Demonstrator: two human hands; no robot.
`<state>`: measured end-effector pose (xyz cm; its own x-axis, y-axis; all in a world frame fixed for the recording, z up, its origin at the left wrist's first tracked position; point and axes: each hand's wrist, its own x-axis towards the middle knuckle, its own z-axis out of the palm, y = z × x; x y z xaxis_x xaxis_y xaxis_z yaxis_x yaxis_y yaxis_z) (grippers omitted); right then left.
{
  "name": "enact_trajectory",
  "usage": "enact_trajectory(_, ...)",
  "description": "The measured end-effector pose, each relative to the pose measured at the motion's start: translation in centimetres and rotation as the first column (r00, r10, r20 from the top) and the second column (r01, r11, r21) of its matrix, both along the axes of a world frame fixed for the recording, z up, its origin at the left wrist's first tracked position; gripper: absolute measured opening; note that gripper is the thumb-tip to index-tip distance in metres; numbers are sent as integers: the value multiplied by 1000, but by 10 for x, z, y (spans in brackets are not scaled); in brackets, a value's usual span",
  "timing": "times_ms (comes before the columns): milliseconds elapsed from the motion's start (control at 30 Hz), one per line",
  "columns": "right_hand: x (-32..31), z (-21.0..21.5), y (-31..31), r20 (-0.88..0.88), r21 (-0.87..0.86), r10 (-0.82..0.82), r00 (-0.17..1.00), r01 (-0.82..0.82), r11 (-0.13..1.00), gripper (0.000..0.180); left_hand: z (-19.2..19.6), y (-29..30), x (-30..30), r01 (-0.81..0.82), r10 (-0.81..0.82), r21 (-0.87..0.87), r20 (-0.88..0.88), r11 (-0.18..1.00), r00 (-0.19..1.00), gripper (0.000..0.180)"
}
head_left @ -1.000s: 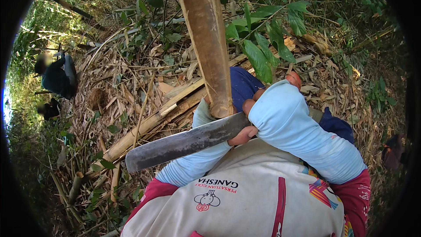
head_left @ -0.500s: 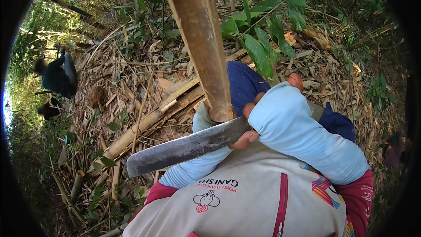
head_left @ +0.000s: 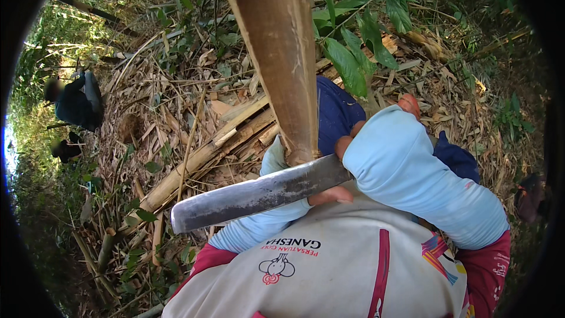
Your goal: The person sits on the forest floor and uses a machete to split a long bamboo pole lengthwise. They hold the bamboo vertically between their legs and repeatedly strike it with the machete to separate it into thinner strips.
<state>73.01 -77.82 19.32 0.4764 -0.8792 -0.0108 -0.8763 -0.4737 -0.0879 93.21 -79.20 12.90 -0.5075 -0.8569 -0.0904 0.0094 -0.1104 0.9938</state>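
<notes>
A machete (head_left: 259, 194) with a broad, dark, worn blade lies across the front of my body, its tip toward the left. My right hand (head_left: 344, 143) is closed on its handle end, mostly hidden by a light blue sleeve. Upright in the picture stands a long piece of split bamboo (head_left: 282, 53), its brown, hollow inner face toward me. The blade crosses just at its lower end. My left hand (head_left: 331, 195) is around that lower end; its thumb shows below the blade, and the other fingers are hidden behind blade and bamboo.
Long bamboo poles (head_left: 194, 171) lie slanting on dry leaf litter (head_left: 170, 100) to the left. A leafy green plant (head_left: 353, 59) stands close on the right of the split bamboo. Two people (head_left: 79, 103) are at the far left. A cut stump (head_left: 106, 247) rises at lower left.
My right hand and the machete have shifted slightly right. The lower end of the split bamboo has also moved a little right, and my left thumb now lies straighter along the blade's lower edge.
</notes>
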Motion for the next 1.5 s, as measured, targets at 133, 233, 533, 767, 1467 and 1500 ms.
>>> enact_trajectory(133, 2, -5, 4, 151, 30, -48, 987, 44, 999, 11, -2, -1, -5, -118, 114, -69, -63, 991, 991, 127)
enact_trajectory(233, 0, -5, 7, 170, 13, -52, 984, 51, 999, 12, -3, 2, -13, -266, 266, 20, -114, 964, 957, 111)
enact_trajectory(533, -2, -6, 5, 187, 23, -14, 982, 10, 1000, 14, -3, 2, -12, -250, 248, 12, -168, 968, 954, 100)
enact_trajectory(767, -3, -5, 5, 160, 22, -4, 987, 1, 1000, 14, 5, 1, -6, -66, 86, 166, -115, 984, 990, 132)
enact_trajectory(1467, 1, 1, 7, 60, 187, 9, 998, -20, 982, 18, 2, 4, -12, -122, 111, -27, -254, 992, 961, 108)
enact_trajectory(1500, 0, 1, 7, 58, 192, 12, 998, -23, 981, 18, 5, 4, -12, -110, 105, -6, -243, 994, 964, 108)
